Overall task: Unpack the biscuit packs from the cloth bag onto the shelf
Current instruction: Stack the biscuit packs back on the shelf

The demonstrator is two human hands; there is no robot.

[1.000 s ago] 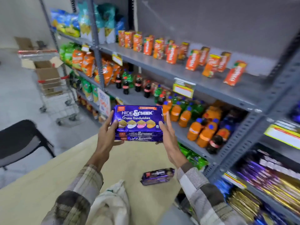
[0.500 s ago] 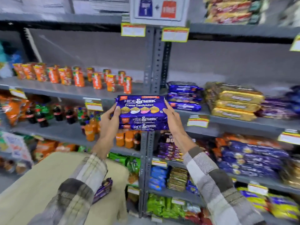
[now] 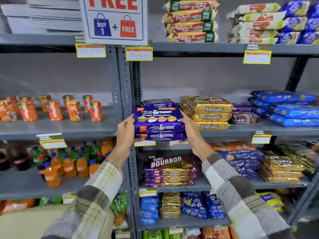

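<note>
A stack of purple Hide & Seek biscuit packs (image 3: 159, 125) is held level between both hands at the front edge of the grey shelf (image 3: 241, 132). My left hand (image 3: 125, 132) grips the stack's left end and my right hand (image 3: 189, 129) grips its right end. More purple packs (image 3: 158, 102) lie on the shelf just behind the held stack. The cloth bag is out of view.
Gold Krackjack packs (image 3: 210, 112) sit right of the stack, then small purple packs (image 3: 243, 114) and blue packs (image 3: 286, 107). Orange juice cartons (image 3: 55, 109) stand on the left bay. Bourbon packs (image 3: 170, 171) fill the shelf below. A beige table corner (image 3: 34, 221) is at bottom left.
The view has swung right and closed in on the biscuit bay. Both hands have carried the stack up to the shelf edge, in front of the purple packs there.
</note>
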